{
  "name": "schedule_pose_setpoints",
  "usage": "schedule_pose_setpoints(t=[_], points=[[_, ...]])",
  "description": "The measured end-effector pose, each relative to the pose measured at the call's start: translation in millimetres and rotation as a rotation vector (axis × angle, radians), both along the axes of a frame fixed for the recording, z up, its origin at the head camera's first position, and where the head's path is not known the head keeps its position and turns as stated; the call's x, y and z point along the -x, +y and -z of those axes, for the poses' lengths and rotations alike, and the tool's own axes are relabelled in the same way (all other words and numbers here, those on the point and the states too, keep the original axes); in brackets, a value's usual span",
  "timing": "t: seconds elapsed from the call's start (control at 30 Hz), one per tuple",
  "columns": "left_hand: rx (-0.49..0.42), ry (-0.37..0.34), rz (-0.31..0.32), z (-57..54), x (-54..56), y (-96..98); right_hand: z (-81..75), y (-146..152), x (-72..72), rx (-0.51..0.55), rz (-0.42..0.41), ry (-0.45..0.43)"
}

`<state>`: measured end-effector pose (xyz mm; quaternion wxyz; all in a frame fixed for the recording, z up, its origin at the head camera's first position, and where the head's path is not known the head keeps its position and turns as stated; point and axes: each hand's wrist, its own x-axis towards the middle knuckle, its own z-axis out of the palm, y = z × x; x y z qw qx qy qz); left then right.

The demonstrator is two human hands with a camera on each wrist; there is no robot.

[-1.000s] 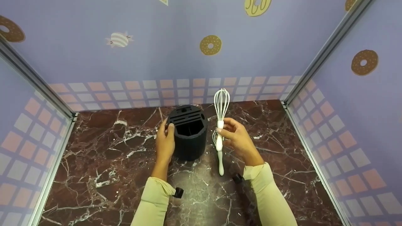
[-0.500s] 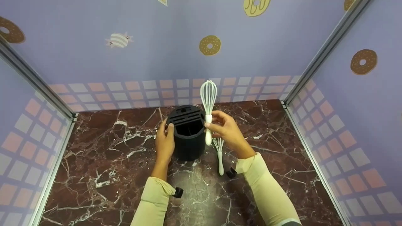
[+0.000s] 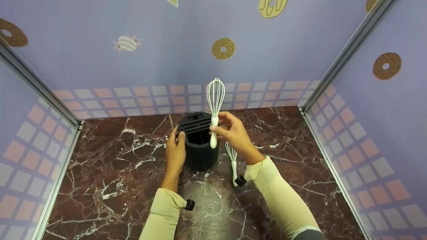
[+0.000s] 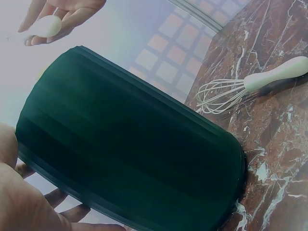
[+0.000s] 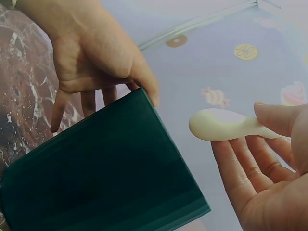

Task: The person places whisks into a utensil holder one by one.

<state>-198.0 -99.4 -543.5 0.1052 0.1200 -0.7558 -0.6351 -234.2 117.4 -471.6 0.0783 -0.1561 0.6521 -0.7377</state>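
Note:
My left hand [image 3: 175,150] grips the left side of a black utensil holder [image 3: 201,158], its thumb at the top rim and its fingers spread along the wall. The holder stands upright, with slots at the back of its top and a wide divided opening at the front. My right hand [image 3: 236,136] pinches a white whisk [image 3: 214,136] by the handle, wires up, above the opening's right side. The handle's rounded end [image 5: 211,126] hangs free in the right wrist view. A second whisk [image 4: 269,79] lies on the marbled surface to the holder's right.
Dark red marbled tabletop [image 3: 116,186] spreads around the holder. A purple back wall [image 3: 173,66] with printed sweets rises close behind it. Side panels with metal edge strips [image 3: 333,163] enclose the table left and right.
My right hand has carried the whisk leftward and farther from me, from beside the holder to over its top. The left hand, the holder and the lying whisk stay put.

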Motion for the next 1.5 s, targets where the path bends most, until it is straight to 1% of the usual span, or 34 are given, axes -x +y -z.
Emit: schedule_pose_setpoints(t=[0.1,0.23,0.37,0.53,0.7,0.8,1.07,1.23,1.5], points=[[0.007,-0.005,-0.006,0.3,0.3,0.1,0.7,-3.9,1.0,0.004,0.016,0.018],[0.004,-0.002,-0.014,1.3,0.9,0.3,1.9,-9.6,2.2,0.039,0.030,0.039],[0.003,-0.001,-0.006,1.0,0.2,0.3,2.1,-16.0,2.6,0.057,0.051,0.073],[0.000,0.001,-0.009,0.5,-0.1,0.6,3.6,-23.3,4.0,0.028,0.089,0.120],[-0.006,0.003,-0.018,0.6,0.6,1.0,5.9,-29.8,4.9,0.001,0.115,0.123],[-0.004,0.003,-0.020,0.9,0.8,1.1,7.4,-32.6,5.5,-0.016,0.116,0.133],[0.009,-0.007,-0.020,0.4,1.0,1.1,12.9,-36.7,7.2,-0.074,0.089,0.194],[0.014,-0.013,-0.008,0.4,1.4,0.6,15.4,-40.1,8.2,-0.100,0.081,0.234],[-0.008,-0.011,-0.005,0.3,-0.9,0.6,19.1,-45.3,9.9,-0.132,0.087,0.228]])
